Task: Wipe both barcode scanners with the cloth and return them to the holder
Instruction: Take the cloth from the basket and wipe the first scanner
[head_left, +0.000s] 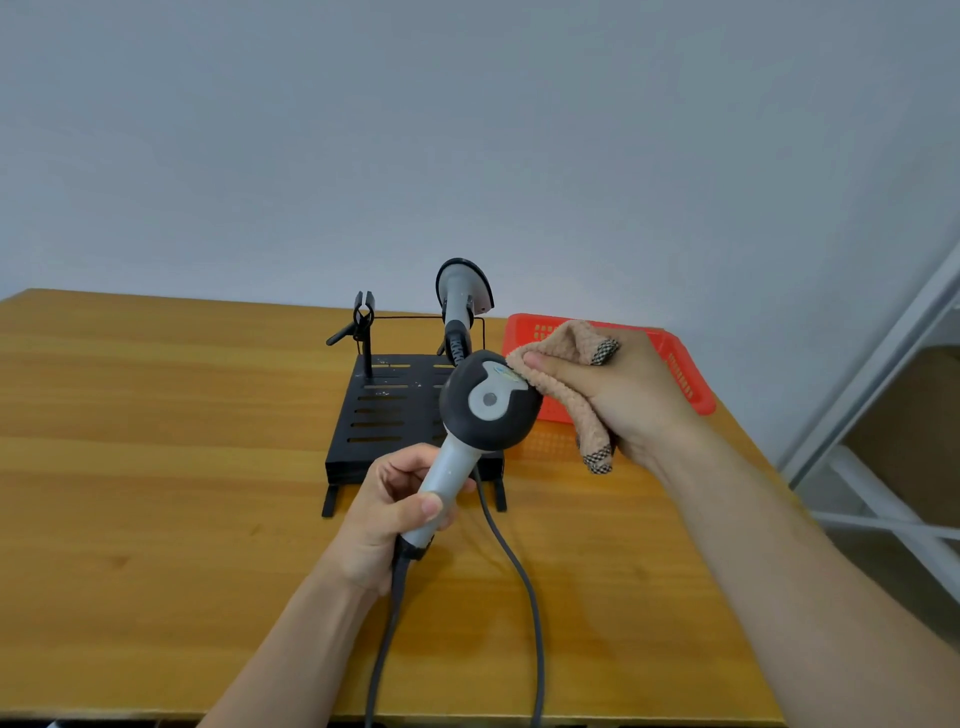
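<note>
Bright, soft, even light all over, nothing harsh. The desk shows a mild sheen across its wood, no real glare. Shadows are faint: just a thin dark smudge under the black holder. The wall dims to grey towards the upper corners. The wide lens bows the desk's far edge and slants the shelf frame on my right. Centre crisp, my forearms at the bottom edge a touch softer.

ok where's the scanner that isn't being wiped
In the head view the second scanner stands upright in the black holder's right-side clip, near the table's back edge, just left of the red basket.
</note>
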